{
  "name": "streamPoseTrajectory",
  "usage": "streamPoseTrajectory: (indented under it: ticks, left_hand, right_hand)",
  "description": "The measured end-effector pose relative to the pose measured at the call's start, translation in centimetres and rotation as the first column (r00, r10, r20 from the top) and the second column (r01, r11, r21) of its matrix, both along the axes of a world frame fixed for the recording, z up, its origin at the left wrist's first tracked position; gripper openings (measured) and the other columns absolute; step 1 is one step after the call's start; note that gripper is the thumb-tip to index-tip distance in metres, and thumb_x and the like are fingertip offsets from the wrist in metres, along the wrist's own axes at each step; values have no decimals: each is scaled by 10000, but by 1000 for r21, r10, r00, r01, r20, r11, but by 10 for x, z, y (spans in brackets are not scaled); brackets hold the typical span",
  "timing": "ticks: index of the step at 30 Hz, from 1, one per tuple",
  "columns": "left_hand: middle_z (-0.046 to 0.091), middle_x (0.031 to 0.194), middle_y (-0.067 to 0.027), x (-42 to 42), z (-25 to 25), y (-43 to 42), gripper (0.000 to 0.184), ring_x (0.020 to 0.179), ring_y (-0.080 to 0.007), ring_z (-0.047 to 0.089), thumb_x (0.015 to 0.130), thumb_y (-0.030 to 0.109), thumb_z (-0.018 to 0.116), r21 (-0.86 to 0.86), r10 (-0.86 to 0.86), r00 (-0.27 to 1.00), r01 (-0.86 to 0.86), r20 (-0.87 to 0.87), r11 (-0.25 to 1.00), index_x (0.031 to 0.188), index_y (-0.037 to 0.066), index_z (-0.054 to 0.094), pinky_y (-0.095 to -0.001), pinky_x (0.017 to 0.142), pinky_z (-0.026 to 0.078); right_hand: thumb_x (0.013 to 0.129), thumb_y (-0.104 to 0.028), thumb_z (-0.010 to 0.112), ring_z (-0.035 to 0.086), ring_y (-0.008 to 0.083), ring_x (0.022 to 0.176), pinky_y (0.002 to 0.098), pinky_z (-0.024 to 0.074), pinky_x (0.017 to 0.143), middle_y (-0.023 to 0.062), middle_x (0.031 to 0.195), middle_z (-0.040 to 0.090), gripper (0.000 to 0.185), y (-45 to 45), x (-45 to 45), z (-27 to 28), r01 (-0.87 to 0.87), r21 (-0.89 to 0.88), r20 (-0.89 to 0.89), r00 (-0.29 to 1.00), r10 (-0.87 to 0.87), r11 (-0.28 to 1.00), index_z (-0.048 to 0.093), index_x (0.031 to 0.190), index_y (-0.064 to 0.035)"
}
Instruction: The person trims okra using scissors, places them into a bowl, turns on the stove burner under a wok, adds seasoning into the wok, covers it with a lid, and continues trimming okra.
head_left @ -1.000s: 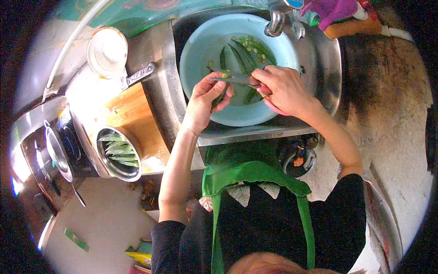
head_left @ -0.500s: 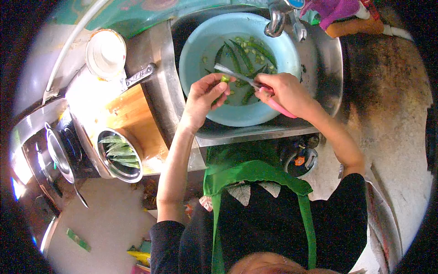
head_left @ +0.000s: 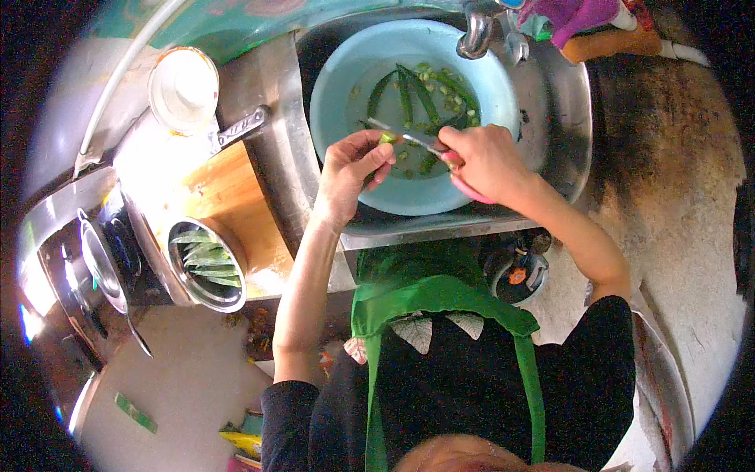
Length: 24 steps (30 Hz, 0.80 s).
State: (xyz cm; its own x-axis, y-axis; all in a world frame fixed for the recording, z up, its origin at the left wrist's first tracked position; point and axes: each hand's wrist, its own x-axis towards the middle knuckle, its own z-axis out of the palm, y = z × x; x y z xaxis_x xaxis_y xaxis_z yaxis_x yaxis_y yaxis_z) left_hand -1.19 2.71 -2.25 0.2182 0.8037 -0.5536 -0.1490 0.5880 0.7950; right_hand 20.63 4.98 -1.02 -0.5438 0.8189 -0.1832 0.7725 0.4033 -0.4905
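Note:
My left hand [head_left: 358, 169] pinches a short green piece of okra [head_left: 387, 138] between thumb and fingertips, above the near side of the basin. My right hand [head_left: 491, 165] is closed round the pink handles of a pair of scissors [head_left: 425, 143]. The blades point left and reach the okra piece; motion blur hides how far apart they are. Below both hands, a light blue basin [head_left: 334, 79] of water holds several whole okra pods [head_left: 421, 94] and small pale green cut bits [head_left: 452, 102].
The basin sits in a metal sink [head_left: 578, 149] under a faucet [head_left: 474, 39]. To the left are a wooden cutting board [head_left: 228, 185], a knife handle [head_left: 245, 126], a white container [head_left: 183, 90] and a metal bowl [head_left: 234, 299] holding green pods. Purple cloth [head_left: 574, 20] lies at upper right.
The right hand and scissors have shifted slightly, and the blades have changed angle beside the okra piece. Floating pods in the basin have drifted a little. My left hand has barely moved.

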Motion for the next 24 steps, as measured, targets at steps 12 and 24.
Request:
streamPoseTrajectory:
  ticks: [12,24]
  left_hand:
    - [533,756,-25,-132,125,-69,130,693,-96,473,887,70,479,314,252,593,1,-765,949,859,-4,581,-216,633,387]
    - [532,1173,-141,19,-82,39,419,1204,-297,431,686,66,562,181,94,164,957,-982,226,1103,103,590,-396,1015,367]
  right_hand:
    - [776,-139,668,450,81,507,276,382,471,44,541,474,197,-20,57,-51,314,-304,-194,904,-381,900,533,729,-3]
    - [815,-227,595,602,329,601,418,440,541,165,667,595,186,-21,61,-30,380,-309,-46,910,-412,872,547,764,-56]
